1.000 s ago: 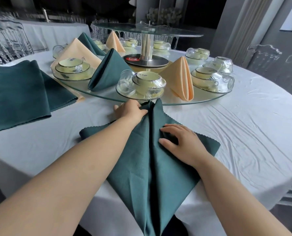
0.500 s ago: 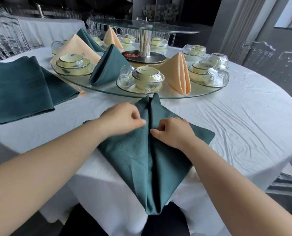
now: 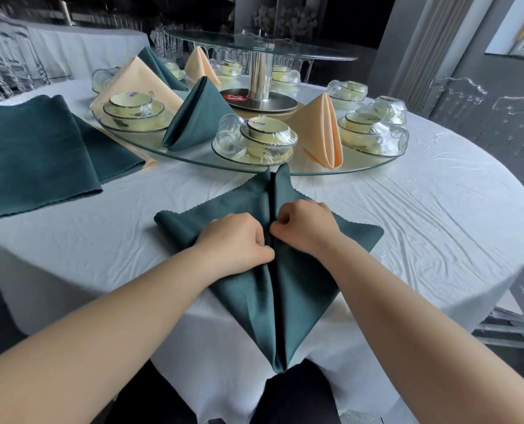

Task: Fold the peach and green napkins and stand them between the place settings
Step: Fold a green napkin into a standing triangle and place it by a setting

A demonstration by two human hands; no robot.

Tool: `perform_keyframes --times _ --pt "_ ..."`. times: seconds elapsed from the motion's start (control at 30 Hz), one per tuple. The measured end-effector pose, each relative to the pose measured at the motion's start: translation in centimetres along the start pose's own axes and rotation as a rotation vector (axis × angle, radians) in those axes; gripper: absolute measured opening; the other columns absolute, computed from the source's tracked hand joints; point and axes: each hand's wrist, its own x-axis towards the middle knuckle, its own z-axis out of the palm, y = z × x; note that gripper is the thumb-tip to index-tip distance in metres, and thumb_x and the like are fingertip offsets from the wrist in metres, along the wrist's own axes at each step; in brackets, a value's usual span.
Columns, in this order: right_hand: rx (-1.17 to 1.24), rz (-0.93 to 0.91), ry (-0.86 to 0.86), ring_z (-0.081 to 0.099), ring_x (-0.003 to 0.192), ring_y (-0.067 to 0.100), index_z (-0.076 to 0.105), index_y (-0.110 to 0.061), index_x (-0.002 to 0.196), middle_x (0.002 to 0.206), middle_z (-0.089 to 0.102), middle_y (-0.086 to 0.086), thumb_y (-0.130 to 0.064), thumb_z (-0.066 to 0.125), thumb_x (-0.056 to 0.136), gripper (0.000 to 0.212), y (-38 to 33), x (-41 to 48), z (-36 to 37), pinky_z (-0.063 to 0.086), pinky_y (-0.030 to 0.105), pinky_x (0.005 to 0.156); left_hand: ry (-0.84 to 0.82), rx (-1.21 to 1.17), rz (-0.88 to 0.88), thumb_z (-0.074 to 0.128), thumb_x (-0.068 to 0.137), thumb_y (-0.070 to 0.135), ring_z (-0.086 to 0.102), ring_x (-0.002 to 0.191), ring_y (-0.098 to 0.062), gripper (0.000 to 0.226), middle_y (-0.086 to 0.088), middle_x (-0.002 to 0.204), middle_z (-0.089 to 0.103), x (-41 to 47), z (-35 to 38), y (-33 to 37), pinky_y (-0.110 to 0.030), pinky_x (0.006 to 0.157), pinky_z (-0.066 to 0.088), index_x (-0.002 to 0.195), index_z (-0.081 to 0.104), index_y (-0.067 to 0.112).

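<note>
Left hand (image 3: pixel 239 240), right hand (image 3: pixel 306 228) each pinch green napkin (image 3: pixel 285 301) flap at centre seam, likely setting crease.

Glass turntable (image 3: pixel 365 168) on white tablecloth (image 3: pixel 438 215)

Near green napkin (image 3: pixel 285 289): woven cloth, fine ribbed texture, matt with a faint sheen, scalloped hem. Tablecloth (image 3: pixel 432 215): white cloth, matt, creased. Peach napkin (image 3: pixel 322 130), far right: smooth cloth, soft sheen. Turntable (image 3: pixel 361 170): clear glass, glossy, reflective. Centre post (image 3: pixel 259 76): polished metal. Place setting (image 3: pixel 265 134): glazed pale ceramic under shiny, wrinkled clear plastic film. Chairs (image 3: pixel 456 93), far right: clear, glossy, plastic-looking.
</note>
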Motion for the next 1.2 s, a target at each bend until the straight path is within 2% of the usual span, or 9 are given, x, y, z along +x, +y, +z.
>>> perform_keyframes --times 0.1,0.23,0.47,0.57,0.63,0.8,0.9,1.07,1.2 --pt "0.057 -0.001 -0.027 0.05 0.102 0.027 0.046 -0.019 0.065 0.093 0.064 0.008 -0.026 0.051 0.085 0.021 0.4 0.1 0.6 0.031 0.029 0.085 0.04 -0.099 -0.053 0.06 0.078 0.028 0.059 0.088 -0.021 0.017 0.007 0.07 0.059 0.1 0.3 -0.3 -0.025 0.067 0.039 0.062 0.056 0.021" --pt "0.216 -0.01 0.029 0.048 0.104 0.027 0.064 -0.009 0.087 0.095 0.066 0.007 -0.024 0.054 0.087 0.018 1.5 0.1 1.1 0.032 0.031 0.089 0.11 -0.053 -0.038 0.057 0.084 0.031 0.056 0.091 -0.018 0.016 0.012 0.066 0.049 0.5 0.6 0.2 -0.023 0.071 0.03 0.069 0.053 0.024" --pt "0.219 -0.064 0.044 0.047 0.101 0.027 0.064 -0.007 0.087 0.096 0.064 0.007 -0.026 0.057 0.087 0.021 1.4 0.3 1.4 0.035 0.034 0.091 0.088 -0.044 0.022 0.039 0.094 0.042 0.056 0.104 -0.027 0.039 -0.005 0.101 0.067 -0.8 -0.2 -0.8 -0.033 0.085 0.043 0.094 0.065 0.013" --pt "0.175 -0.087 0.054 0.047 0.1 0.028 0.064 -0.008 0.089 0.097 0.063 0.008 -0.028 0.057 0.088 0.022 1.4 0.2 1.5 0.035 0.034 0.09 0.1 -0.015 0.204 0.013 0.077 0.062 0.041 0.125 -0.008 0.072 0.009 0.135 0.05 -3.5 0.4 -1.2 -0.022 0.107 0.022 0.126 0.053 0.028" --pt "0.13 -0.11 0.056 0.047 0.101 0.028 0.064 -0.008 0.092 0.098 0.062 0.009 -0.03 0.055 0.088 0.024 1.3 0.1 1.5 0.035 0.033 0.089 0.118 0.029 0.289 0.002 0.071 0.064 0.027 0.129 0.003 0.083 0.014 0.142 0.039 -5.4 1.4 -0.8 -0.012 0.104 0.005 0.135 0.043 0.029" --pt "0.146 -0.126 0.001 0.05 0.105 0.024 0.066 -0.007 0.1 0.103 0.062 0.009 -0.027 0.05 0.092 0.027 1.0 -0.8 0.0 0.037 0.027 0.081 0.15 0.222 0.439 0.016 0.098 0.041 0.062 0.105 -0.008 0.056 0.004 0.113 0.067 -6.4 3.7 -1.7 -0.025 0.094 0.029 0.106 0.068 0.022" --pt "0.177 -0.188 0.004 0.052 0.111 0.02 0.064 -0.012 0.11 0.117 0.062 0.003 -0.019 0.048 0.092 0.025 1.3 -2.8 -0.7 0.037 0.025 0.091 0.169 0.218 0.466 0.005 0.098 0.043 0.063 0.103 -0.009 0.067 0.005 0.112 0.067 -6.4 4.0 -1.8 -0.025 0.093 0.032 0.106 0.068 0.021" --pt "0.161 -0.369 0.122 0.058 0.11 0.025 0.067 -0.006 0.107 0.117 0.064 0.01 -0.028 0.035 0.084 0.045 0.5 -6.7 1.4 0.04 0.024 0.094 0.234 0.265 0.511 0.038 0.081 0.038 0.055 0.104 -0.01 0.045 0.001 0.103 0.07 -6.1 4.4 -1.5 -0.027 0.092 0.033 0.098 0.072 0.016" --pt "0.126 -0.296 0.082 0.042 0.127 0.019 0.051 -0.01 0.127 0.136 0.049 0.005 -0.034 0.033 0.087 0.05 3.0 -5.7 1.4 0.022 0.016 0.103 0.163 0.234 0.472 0.019 0.096 0.044 0.063 0.102 -0.009 0.058 0.005 0.108 0.069 -6.2 4.2 -1.5 -0.026 0.092 0.034 0.101 0.071 0.018"
